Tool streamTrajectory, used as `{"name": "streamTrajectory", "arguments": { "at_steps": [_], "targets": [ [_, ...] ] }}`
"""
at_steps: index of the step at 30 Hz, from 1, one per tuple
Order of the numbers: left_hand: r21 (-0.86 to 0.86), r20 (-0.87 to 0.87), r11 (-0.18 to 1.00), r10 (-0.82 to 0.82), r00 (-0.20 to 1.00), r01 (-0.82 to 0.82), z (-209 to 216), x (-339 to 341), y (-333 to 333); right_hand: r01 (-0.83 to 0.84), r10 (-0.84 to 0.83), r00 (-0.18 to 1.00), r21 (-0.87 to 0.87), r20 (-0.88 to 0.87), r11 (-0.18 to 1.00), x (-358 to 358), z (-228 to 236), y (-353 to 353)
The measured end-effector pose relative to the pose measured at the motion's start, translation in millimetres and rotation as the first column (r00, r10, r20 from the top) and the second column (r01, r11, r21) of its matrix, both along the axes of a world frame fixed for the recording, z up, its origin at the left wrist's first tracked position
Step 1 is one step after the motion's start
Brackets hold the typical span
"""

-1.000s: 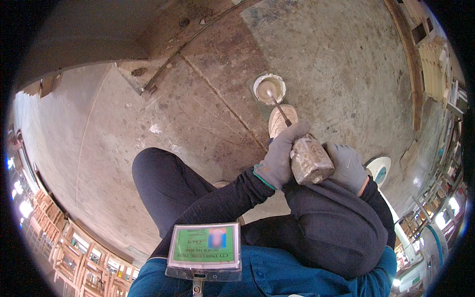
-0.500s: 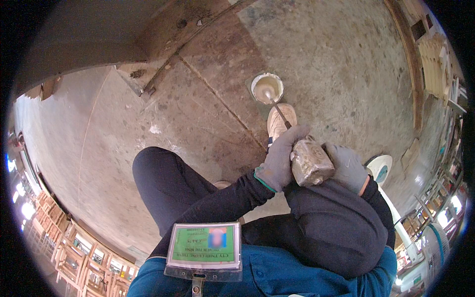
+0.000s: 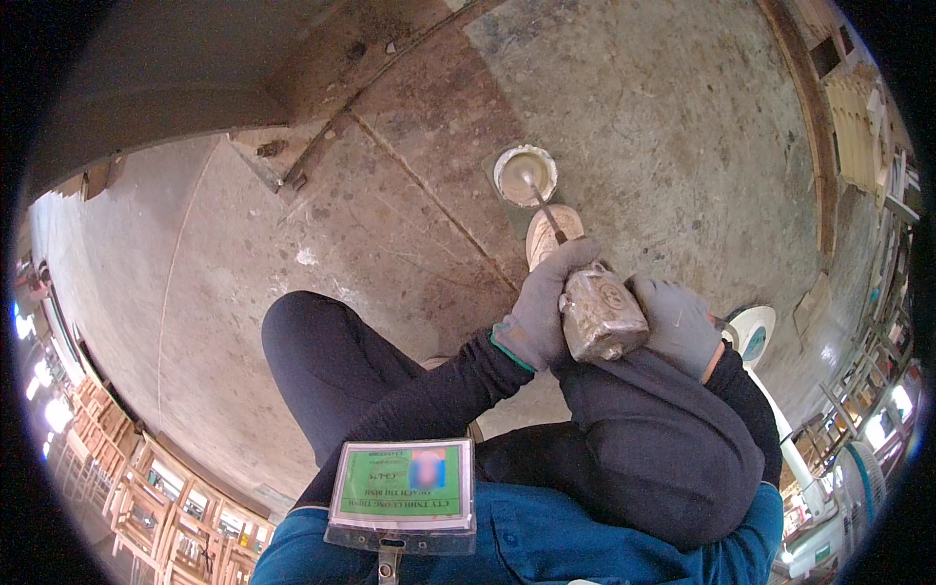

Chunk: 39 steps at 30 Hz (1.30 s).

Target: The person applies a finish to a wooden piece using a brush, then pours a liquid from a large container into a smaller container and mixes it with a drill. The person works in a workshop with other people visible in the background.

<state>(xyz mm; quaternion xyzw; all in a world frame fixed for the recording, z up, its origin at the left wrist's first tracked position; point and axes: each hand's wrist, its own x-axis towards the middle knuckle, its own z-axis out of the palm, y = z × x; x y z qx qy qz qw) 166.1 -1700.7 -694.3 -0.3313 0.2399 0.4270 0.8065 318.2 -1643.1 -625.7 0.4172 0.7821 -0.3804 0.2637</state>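
Note:
Both my hands wear grey gloves and hold a grimy, boxy power mixer (image 3: pixel 602 317), like a drill with a long rod. My left hand (image 3: pixel 538 304) wraps round its front end, where the rod (image 3: pixel 547 214) comes out. At its right side my right hand (image 3: pixel 675 320) is closed on the mixer; the part under those fingers is hidden. The rod slants away into a small round bucket (image 3: pixel 500 179) of cream-coloured liquid, its tip hidden below the surface. My light shoe (image 3: pixel 554 229) stands right beside the bucket.
The bucket stands on a stained concrete floor (image 3: pixel 643 127). A white standing fan (image 3: pixel 753 336) is close to my right arm. Wooden frames (image 3: pixel 171 517) stand at lower left, and stacked wood pieces (image 3: pixel 858 136) at far right. A dark overhanging panel (image 3: pixel 185 88) fills the upper left.
The mixer and both hands have shifted slightly left and a little away from me. The rod stays in the bucket, and both hands keep their hold.

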Motion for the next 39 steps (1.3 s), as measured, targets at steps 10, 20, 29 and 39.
{"name": "streamTrajectory", "arguments": {
  "at_steps": [10,20,29,39],
  "targets": [
    [0.061,-0.076,0.997,-0.031,0.997,0.036,-7,5,-6,-0.043,0.042,0.998,0.016,0.045,0.999,3,3,0],
    [0.101,-0.132,0.994,-0.025,0.991,0.039,-9,8,-12,-0.033,0.033,0.999,0.025,0.005,0.999,7,5,-2],
    [-0.01,-0.031,1.0,0.0,1.0,0.0,1,4,-6,-0.006,0.006,0.999,-0.007,0.042,1.0,3,7,-1],
    [-0.001,-0.072,1.0,0.0,0.997,0.0,1,5,-7,0.039,-0.039,0.999,-0.045,-0.003,0.998,7,3,-1]
  ]
}}
